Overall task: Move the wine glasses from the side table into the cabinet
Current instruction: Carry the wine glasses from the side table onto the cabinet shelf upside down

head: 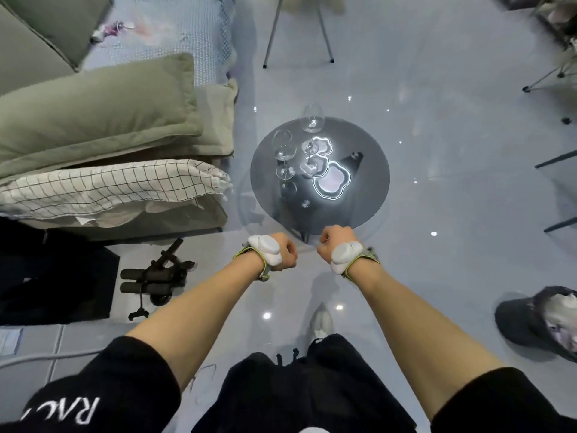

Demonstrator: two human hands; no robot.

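Two clear wine glasses stand upright on a round dark glass side table [368,195]. One glass [283,150] is at the table's left, the other glass [312,118] near its far edge. My left hand [282,251] and my right hand [332,242] are curled into fists just in front of the table's near edge, close together, holding nothing. Both wrists wear white devices on straps. No cabinet is in view.
Bright ceiling-light reflections [331,181] glare on the tabletop. A sofa with green cushions and a checked pillow [109,185] lies to the left. Black gear [156,276] sits on the floor at left, a dark cap [537,323] at right, chair legs [296,32] beyond the table.
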